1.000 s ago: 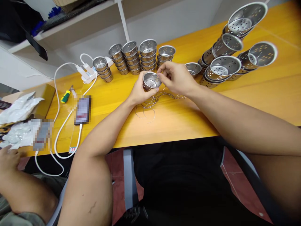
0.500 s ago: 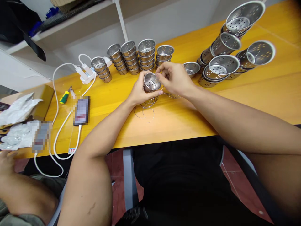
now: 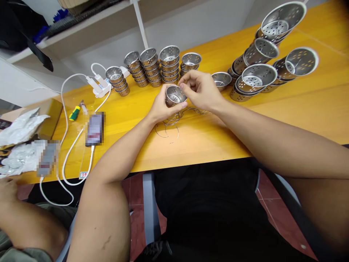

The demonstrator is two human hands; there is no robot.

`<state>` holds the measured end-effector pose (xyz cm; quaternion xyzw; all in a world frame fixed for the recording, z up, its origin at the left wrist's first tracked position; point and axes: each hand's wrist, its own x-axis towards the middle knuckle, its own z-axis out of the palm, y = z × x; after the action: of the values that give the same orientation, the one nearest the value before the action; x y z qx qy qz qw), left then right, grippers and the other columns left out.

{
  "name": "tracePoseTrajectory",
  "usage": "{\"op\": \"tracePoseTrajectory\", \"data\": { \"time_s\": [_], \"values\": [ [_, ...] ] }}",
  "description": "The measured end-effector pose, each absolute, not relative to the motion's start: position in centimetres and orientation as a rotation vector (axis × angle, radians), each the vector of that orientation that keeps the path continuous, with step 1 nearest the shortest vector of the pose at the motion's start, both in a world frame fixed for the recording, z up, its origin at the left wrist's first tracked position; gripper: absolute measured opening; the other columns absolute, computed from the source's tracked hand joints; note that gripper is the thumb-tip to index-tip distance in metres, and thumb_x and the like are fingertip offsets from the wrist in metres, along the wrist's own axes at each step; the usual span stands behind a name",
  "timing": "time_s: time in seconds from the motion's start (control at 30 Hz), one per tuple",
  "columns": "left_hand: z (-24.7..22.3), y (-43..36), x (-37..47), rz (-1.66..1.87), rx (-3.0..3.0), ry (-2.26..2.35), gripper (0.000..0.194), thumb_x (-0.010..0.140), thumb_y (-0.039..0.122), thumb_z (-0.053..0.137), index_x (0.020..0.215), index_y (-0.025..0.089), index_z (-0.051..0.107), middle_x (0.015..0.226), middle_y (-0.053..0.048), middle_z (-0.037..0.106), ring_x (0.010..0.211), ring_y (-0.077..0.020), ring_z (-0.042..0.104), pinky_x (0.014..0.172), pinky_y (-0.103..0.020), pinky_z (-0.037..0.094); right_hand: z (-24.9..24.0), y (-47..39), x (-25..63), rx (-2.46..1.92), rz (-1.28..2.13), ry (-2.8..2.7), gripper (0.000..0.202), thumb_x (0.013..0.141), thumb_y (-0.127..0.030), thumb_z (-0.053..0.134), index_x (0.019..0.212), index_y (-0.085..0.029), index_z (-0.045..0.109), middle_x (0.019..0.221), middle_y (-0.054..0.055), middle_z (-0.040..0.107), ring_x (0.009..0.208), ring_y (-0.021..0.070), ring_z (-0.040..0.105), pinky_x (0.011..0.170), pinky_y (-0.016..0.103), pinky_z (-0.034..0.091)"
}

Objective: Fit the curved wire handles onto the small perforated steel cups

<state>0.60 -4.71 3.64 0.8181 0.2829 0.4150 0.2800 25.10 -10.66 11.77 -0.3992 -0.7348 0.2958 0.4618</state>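
Note:
My left hand (image 3: 161, 105) is wrapped round a perforated metal cup (image 3: 174, 96), its thumb along the near side and the cup's mouth tilted toward me. At the cup's right rim, my right hand (image 3: 197, 88) has thumb and forefinger pinched together; whatever they grip is too small to make out. Thin curved wires (image 3: 172, 130) lie on the table below the cup, and more wire rings (image 3: 200, 110) lie under my right hand. Just behind my right hand stands another metal cup (image 3: 221, 80).
Stacked perforated cups (image 3: 169, 60) stand along the back, with taller stacks (image 3: 259, 77) at the right. To the left are a phone (image 3: 94, 129) on a white cable, a green-yellow tool (image 3: 74, 113) and a power strip (image 3: 100, 88). Another person's hand (image 3: 8, 189) is at the far left edge.
My left hand and the cup have shifted very slightly left, and its thumb has drawn back a little. My right hand keeps its pinch at the rim, moved slightly left.

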Motion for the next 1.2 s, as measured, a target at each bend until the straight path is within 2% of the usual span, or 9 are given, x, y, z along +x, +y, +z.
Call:
{"op": "tracePoseTrajectory", "data": {
  "time_s": [0.1,0.17,0.27,0.37,0.5,0.67,1.0,1.1,1.2],
  "values": [
    [3.7,-4.1,0.1,1.123,2.137,0.743,0.098,0.098,0.110,0.078,0.155,0.031,0.067,0.144,-0.008,0.084,0.130,-0.0297,0.086,0.127,-0.057,0.069,12.8,-11.3,25.0,-0.882,0.896,-1.807,0.085,0.091,-0.119,0.080,0.109,-0.035,0.078,0.096,0.008,0.077,0.086,0.0322,0.069,0.072,0.052,0.059],
    [3.9,-3.7,-0.3,1.131,2.117,0.704,0.095,0.101,0.111,0.073,0.152,0.031,0.069,0.143,-0.008,0.085,0.128,-0.0284,0.087,0.123,-0.054,0.072,13.3,-11.5,25.0,-0.834,1.015,-1.787,0.090,0.083,-0.122,0.085,0.106,-0.035,0.076,0.091,0.006,0.073,0.075,0.0266,0.061,0.063,0.047,0.051],
    [3.8,-3.3,-0.4,1.131,2.145,0.657,0.096,0.100,0.109,0.077,0.156,0.032,0.067,0.150,-0.009,0.084,0.133,-0.0293,0.087,0.124,-0.053,0.072,13.5,-11.7,25.0,-0.805,1.111,-1.746,0.094,0.075,-0.123,0.091,0.101,-0.035,0.070,0.081,0.002,0.066,0.065,0.0218,0.051,0.055,0.043,0.043],
    [3.2,-3.1,-0.1,1.150,2.218,0.659,0.102,0.097,0.107,0.085,0.163,0.033,0.060,0.157,-0.011,0.081,0.142,-0.0322,0.086,0.132,-0.058,0.069,13.4,-11.6,24.8,-0.801,1.117,-1.734,0.095,0.074,-0.124,0.090,0.098,-0.035,0.067,0.076,0.001,0.064,0.062,0.0216,0.053,0.050,0.042,0.044],
    [2.4,-2.8,0.1,1.147,2.274,0.688,0.100,0.101,0.102,0.085,0.167,0.032,0.057,0.161,-0.012,0.077,0.152,-0.0354,0.082,0.141,-0.064,0.064,13.3,-11.4,25.0,-0.855,1.106,-1.737,0.098,0.070,-0.127,0.088,0.098,-0.035,0.069,0.073,0.002,0.067,0.061,0.0233,0.057,0.048,0.043,0.046],
    [2.4,-2.9,0.1,1.128,2.281,0.676,0.096,0.106,0.098,0.083,0.171,0.034,0.055,0.161,-0.011,0.076,0.157,-0.0364,0.079,0.146,-0.065,0.058,13.4,-11.2,25.4,-0.854,1.143,-1.764,0.093,0.073,-0.122,0.092,0.098,-0.036,0.067,0.076,0.002,0.069,0.062,0.0234,0.054,0.049,0.043,0.046],
    [2.9,-3.4,0.0,1.138,2.272,0.674,0.097,0.102,0.103,0.083,0.164,0.032,0.058,0.156,-0.011,0.079,0.145,-0.0336,0.084,0.137,-0.061,0.066,13.8,-11.3,25.5,-0.816,1.193,-1.766,0.090,0.070,-0.115,0.102,0.093,-0.034,0.071,0.073,0.001,0.068,0.059,0.0215,0.052,0.050,0.042,0.040],
    [2.9,-3.6,0.4,1.164,2.286,0.669,0.095,0.103,0.101,0.084,0.166,0.034,0.056,0.156,-0.009,0.078,0.145,-0.0331,0.084,0.137,-0.062,0.067,13.6,-11.4,25.7,-0.818,1.174,-1.782,0.090,0.073,-0.116,0.099,0.095,-0.034,0.071,0.077,0.002,0.069,0.064,0.0238,0.055,0.053,0.043,0.046],
    [2.9,-3.9,0.7,1.204,2.277,0.702,0.098,0.105,0.100,0.083,0.172,0.035,0.051,0.157,-0.009,0.077,0.147,-0.0335,0.085,0.138,-0.063,0.068,13.2,-11.3,25.9,-0.876,1.015,-1.853,0.089,0.081,-0.118,0.092,0.110,-0.035,0.077,0.099,0.009,0.081,0.082,0.0309,0.070,0.064,0.048,0.059]
  ]
}}
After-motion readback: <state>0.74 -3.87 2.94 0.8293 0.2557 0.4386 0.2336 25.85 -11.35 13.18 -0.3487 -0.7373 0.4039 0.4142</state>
